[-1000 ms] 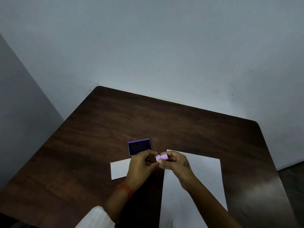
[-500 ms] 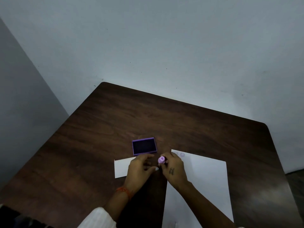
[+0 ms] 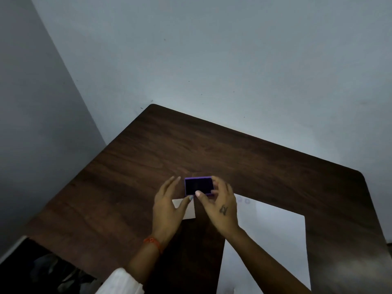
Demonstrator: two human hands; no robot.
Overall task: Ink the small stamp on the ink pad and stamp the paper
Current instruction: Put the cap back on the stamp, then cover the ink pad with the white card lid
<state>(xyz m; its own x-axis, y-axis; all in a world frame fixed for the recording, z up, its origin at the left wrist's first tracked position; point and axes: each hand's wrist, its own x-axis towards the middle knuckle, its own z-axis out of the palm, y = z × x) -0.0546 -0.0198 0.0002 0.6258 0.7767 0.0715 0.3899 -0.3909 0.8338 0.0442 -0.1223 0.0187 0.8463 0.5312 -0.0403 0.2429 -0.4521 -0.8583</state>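
Note:
The purple ink pad (image 3: 198, 185) lies open on the dark wooden table (image 3: 212, 149), its dark ink surface facing up. My left hand (image 3: 167, 209) hovers just left of it with fingers spread, holding nothing. My right hand (image 3: 220, 209) curls around the pad's right front corner, thumb over the front edge and fingers along the right edge; I cannot tell whether they touch it. The white paper (image 3: 271, 234) lies to the right, with two faint round stamp marks (image 3: 243, 200) near its top left corner. The small stamp is not in sight.
A small white card (image 3: 189, 213) lies under my left hand, just in front of the pad. Walls close off the table's far and left sides. Dark clutter shows on the floor past the table's near left edge (image 3: 53, 272).
Both hands have left the spot where they held the pink stamp between them and moved forward to either side of the ink pad. The stamp has dropped out of sight.

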